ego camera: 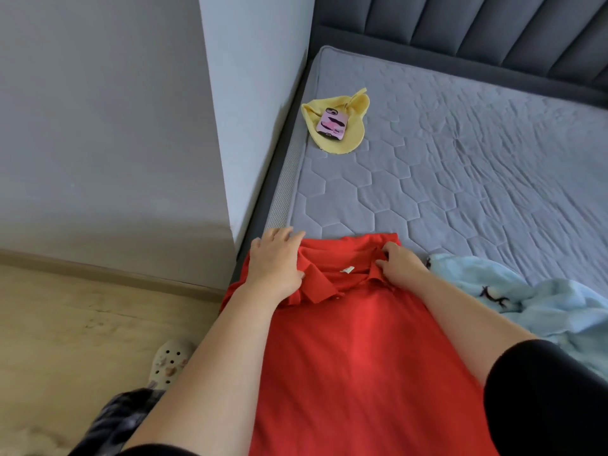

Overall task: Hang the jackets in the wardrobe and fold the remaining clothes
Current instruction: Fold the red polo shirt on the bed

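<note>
A red polo shirt (355, 350) lies spread on the near left corner of the grey mattress (460, 179), collar pointing away from me. My left hand (276, 261) rests on the shirt's left shoulder, fingers spread toward the mattress edge and thumb at the collar. My right hand (399, 264) has its fingers curled and pinches the collar's right side. A light blue fluffy garment (533, 301) with dark markings lies crumpled just right of the shirt.
A yellow cloth (345, 133) with a pink-cased phone (330, 123) on it lies near the mattress's far left edge. A dark padded headboard (493, 28) runs along the back. A grey wall (98, 126) and wooden floor are at left, with my pale clog (169, 360) below.
</note>
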`<state>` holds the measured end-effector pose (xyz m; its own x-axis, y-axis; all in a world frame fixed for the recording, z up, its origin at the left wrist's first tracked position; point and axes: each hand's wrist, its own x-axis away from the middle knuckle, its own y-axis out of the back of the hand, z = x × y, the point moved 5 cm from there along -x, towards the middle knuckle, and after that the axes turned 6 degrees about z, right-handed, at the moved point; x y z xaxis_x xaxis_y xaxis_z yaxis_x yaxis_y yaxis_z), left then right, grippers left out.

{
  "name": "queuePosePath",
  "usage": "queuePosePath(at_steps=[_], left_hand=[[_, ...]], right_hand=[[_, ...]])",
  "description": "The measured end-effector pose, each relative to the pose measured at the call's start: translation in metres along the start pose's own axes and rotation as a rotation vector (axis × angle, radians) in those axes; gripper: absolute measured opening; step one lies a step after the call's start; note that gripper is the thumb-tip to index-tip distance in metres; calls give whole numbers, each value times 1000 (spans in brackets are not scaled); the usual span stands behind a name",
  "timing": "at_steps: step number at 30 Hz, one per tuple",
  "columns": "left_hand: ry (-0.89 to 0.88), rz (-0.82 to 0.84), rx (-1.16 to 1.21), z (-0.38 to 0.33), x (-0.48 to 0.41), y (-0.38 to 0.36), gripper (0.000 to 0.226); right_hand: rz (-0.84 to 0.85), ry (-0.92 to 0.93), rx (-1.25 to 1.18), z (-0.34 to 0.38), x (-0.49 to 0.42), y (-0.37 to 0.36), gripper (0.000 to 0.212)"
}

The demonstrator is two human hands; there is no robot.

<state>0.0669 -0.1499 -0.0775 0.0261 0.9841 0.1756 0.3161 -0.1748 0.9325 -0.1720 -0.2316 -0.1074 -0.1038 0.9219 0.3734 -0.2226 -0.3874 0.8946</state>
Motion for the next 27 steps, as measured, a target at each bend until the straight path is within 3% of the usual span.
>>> queuePosePath(at_steps=[2, 4, 7, 11, 15, 18, 24, 27], left_hand=[[43, 102, 24, 6, -1, -4, 76], [59, 168, 69, 11, -3, -8, 72], [66, 210, 75, 14, -8, -4, 68], [126, 237, 21, 21, -15, 6, 63], [104, 215, 151, 22, -15, 15, 45], [83, 117, 144, 15, -12, 25, 37], [-24, -399, 98, -3, 10, 57, 24], [-96, -363, 39, -8, 28, 52, 25]], right_hand=[[-53, 103, 139, 11, 2, 19, 42], [-75, 248, 293, 25, 4, 34, 64], [62, 335, 395, 43, 1, 41, 77], [169, 269, 534, 49, -10, 39, 51], [192, 251, 596, 51, -11, 47, 34], [67, 292, 566, 52, -3, 64, 27], [-445, 465, 304, 48, 32, 99, 14], [-422, 475, 315, 44, 51, 90, 11]])
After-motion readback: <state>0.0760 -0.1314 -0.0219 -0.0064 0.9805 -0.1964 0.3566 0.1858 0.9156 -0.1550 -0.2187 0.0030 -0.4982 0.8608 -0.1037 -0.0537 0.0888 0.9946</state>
